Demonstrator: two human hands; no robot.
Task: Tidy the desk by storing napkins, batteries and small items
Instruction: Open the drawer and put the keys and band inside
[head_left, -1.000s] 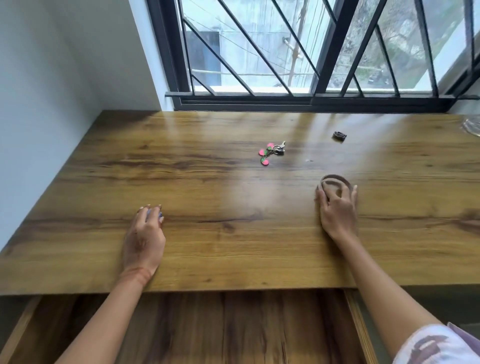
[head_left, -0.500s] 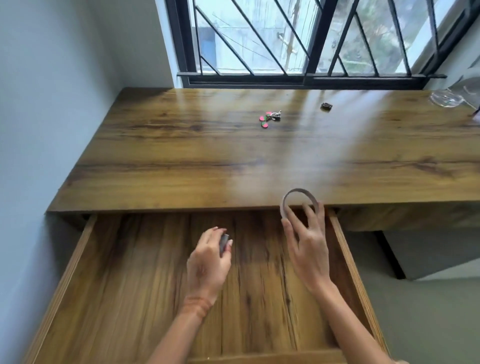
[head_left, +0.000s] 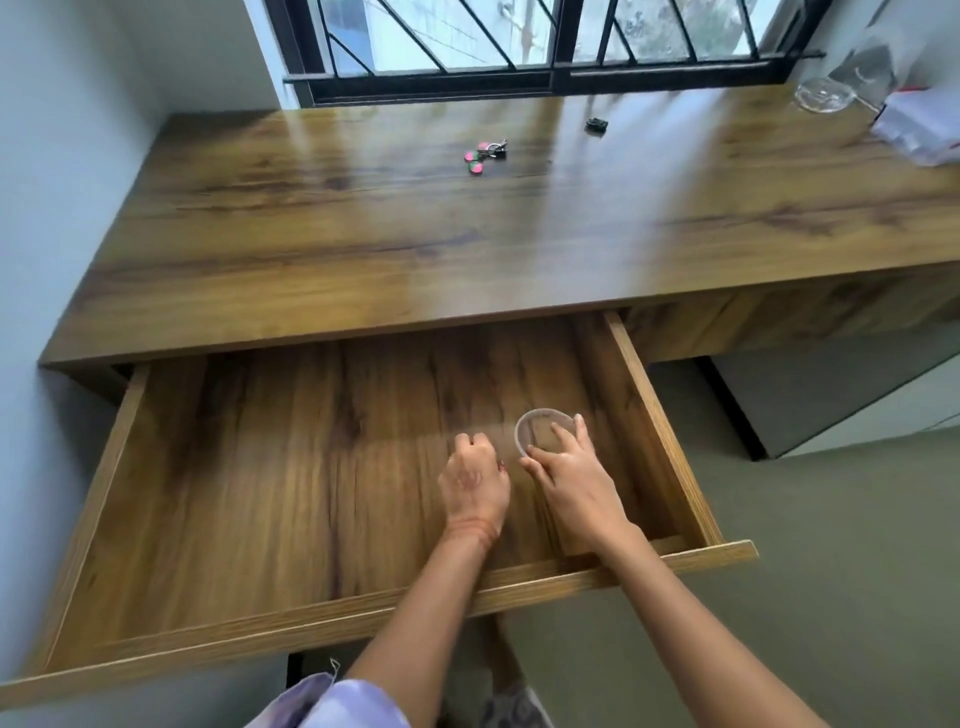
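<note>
The wide wooden drawer (head_left: 658, 431) under the desk (head_left: 415, 244) is pulled far out. Low over its floor near the right side, my right hand (head_left: 571, 480) pinches a thin ring of tape (head_left: 540, 415), with fingers inside the ring and on its rim. Just to the left of it, my left hand (head_left: 475, 480) is curled into a fist, knuckles up. Whatever it holds is hidden under the fingers. A key bunch with pink and green tags (head_left: 484, 155) and a small dark item (head_left: 596, 124) lie on the desktop near the window.
A clear glass (head_left: 826, 94) and a white plastic packet (head_left: 922, 127) sit at the desk's far right corner. A wall borders the desk on the left, and a barred window runs behind it. Green floor lies to the right of the drawer.
Both hands left the desktop and went down into the open drawer. The right hand carried the tape ring down to the drawer floor; the left hand closed over its small grey item and moved right.
</note>
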